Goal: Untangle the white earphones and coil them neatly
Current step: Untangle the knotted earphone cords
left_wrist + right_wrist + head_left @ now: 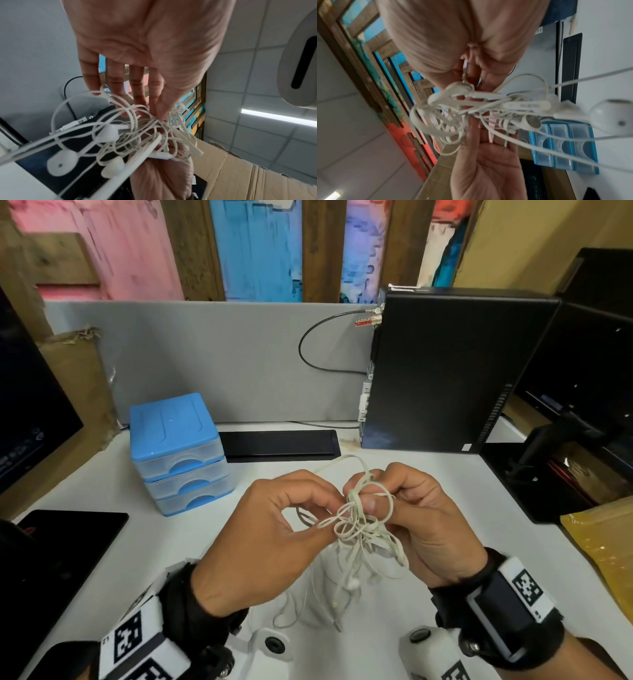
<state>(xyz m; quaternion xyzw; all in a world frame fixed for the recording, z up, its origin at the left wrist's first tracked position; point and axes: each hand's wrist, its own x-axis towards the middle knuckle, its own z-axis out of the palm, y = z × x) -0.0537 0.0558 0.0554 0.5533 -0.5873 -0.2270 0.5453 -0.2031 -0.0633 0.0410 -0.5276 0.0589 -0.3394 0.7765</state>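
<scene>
The white earphones are a knotted bundle of cord held above the white desk, with earbuds and loose loops hanging below. My left hand pinches a strand at the knot's left side between thumb and forefinger; the left wrist view shows that pinch on the earphones by the left hand. My right hand grips the top of the knot with curled fingers. In the right wrist view the right hand holds the earphones, cords and remote dangling below it.
A blue three-drawer box stands at the back left. A black computer tower and monitor stand are at the back right. A black tablet lies left, a yellow padded envelope right.
</scene>
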